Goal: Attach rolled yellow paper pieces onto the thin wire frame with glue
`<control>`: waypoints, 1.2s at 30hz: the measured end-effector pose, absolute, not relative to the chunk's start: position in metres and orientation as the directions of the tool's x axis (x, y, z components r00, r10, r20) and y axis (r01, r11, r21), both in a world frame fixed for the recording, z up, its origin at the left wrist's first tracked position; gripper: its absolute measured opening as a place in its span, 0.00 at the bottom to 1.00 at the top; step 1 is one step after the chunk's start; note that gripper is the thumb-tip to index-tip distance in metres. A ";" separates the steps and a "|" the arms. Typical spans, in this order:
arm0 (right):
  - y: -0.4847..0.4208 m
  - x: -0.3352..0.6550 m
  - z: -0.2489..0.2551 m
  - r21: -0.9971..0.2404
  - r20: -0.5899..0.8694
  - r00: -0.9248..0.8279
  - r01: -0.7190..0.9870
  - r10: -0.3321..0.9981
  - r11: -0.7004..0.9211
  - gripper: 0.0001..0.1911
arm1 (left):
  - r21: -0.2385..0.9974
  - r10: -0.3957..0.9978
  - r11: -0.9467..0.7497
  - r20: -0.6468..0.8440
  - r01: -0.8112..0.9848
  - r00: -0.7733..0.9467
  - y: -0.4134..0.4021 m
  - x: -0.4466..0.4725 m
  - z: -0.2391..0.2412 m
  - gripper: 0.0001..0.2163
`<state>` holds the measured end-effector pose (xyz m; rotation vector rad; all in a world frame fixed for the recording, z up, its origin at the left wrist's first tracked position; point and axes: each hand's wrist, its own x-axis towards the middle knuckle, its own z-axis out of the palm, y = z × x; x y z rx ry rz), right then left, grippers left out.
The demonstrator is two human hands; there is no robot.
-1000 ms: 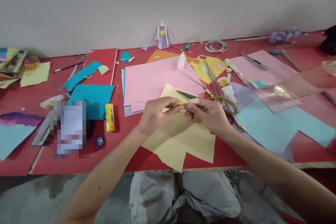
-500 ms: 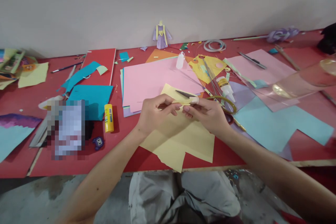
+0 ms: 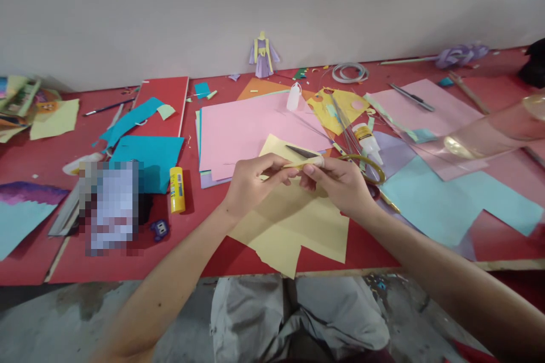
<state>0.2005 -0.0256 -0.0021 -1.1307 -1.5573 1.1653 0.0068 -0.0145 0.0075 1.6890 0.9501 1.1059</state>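
My left hand (image 3: 258,181) and my right hand (image 3: 336,178) meet above a cut yellow sheet (image 3: 298,227). Between them they pinch a small strip of pale yellow paper (image 3: 301,163), partly hidden by the fingers. Whitish wrapping shows on a finger of my right hand. Just behind my hands lies a pair of scissors (image 3: 365,165) with yellowish handles, its dark blades pointing left and its middle hidden by my right hand. The yellow sheet has an uneven cut edge at the front.
A pink sheet stack (image 3: 242,136) lies beyond my hands. To the left is a yellow glue stick (image 3: 177,190); to the right, a white glue bottle (image 3: 368,142) and light blue paper (image 3: 434,198). A purple-and-yellow paper dress figure (image 3: 263,57) leans against the wall.
My fingers have shifted on the small yellow strip; my right thumb now presses on top of it. The strip looks flatter and more stretched between both hands. Other things lie as before.
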 end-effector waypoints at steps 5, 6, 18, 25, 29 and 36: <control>-0.026 0.200 -0.005 -0.979 0.120 -0.208 0.138 0.971 0.151 0.14 | 0.942 0.914 -0.313 0.265 0.119 0.306 -0.014 0.007 0.007 0.09; -0.026 0.200 -0.006 -0.980 0.122 -0.196 0.134 0.973 0.150 0.13 | 0.946 0.919 -0.301 0.254 0.120 0.301 -0.013 0.007 0.007 0.10; -0.027 0.198 -0.007 -0.977 0.122 -0.157 0.156 0.980 0.146 0.14 | 0.952 0.929 -0.269 0.216 0.147 0.301 -0.013 0.008 0.007 0.13; -0.026 0.200 -0.006 -0.982 0.091 -0.199 0.144 0.976 0.121 0.17 | 0.924 0.906 -0.336 0.263 0.184 0.333 -0.014 0.007 0.006 0.12; -0.026 0.198 -0.008 -0.988 0.090 -0.186 0.110 0.978 0.111 0.14 | 0.928 0.910 -0.325 0.253 0.185 0.330 -0.014 0.007 0.005 0.12; -0.026 0.199 -0.006 -0.982 0.110 -0.199 0.132 0.974 0.137 0.16 | 0.888 0.884 -0.396 0.300 0.234 0.358 -0.014 0.007 0.007 0.09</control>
